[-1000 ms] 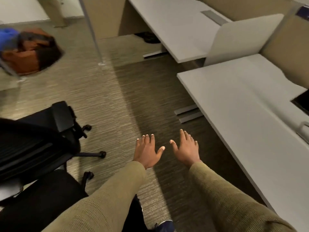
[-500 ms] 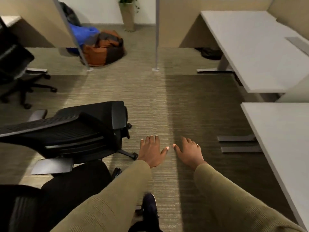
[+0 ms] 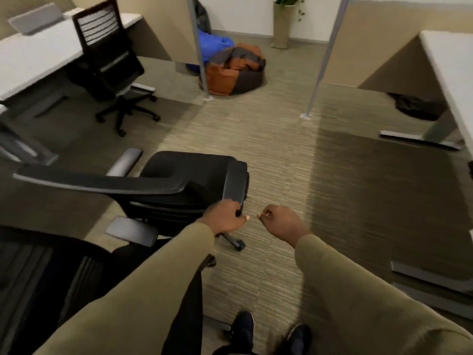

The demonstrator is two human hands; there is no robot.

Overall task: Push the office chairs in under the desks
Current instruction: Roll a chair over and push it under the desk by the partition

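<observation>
A black office chair point(image 3: 189, 175) stands out on the carpet at centre left, its mesh back point(image 3: 97, 181) toward the left and its seat toward me. My left hand point(image 3: 225, 219) is curled on the near corner of the seat's edge. Just right of it, my right hand point(image 3: 281, 222) hangs in a loose fist over the carpet, holding nothing. A second black chair point(image 3: 110, 60) sits at the white desk point(image 3: 33, 55) at far left, partly pulled out. Another white desk point(image 3: 450, 73) runs along the right edge.
Another dark mesh chair back point(image 3: 38, 272) fills the lower left, close to my left arm. Two partition poles point(image 3: 201, 60) point(image 3: 322, 60) stand ahead, with an orange and blue beanbag pile point(image 3: 233, 70) and a planter point(image 3: 282, 24) behind. Desk feet point(image 3: 419, 138) lie at right.
The view has swung left, bringing the chairs and left desk into sight. Both hands went from flat with spread fingers to curled, and my left hand reached the chair seat's edge.
</observation>
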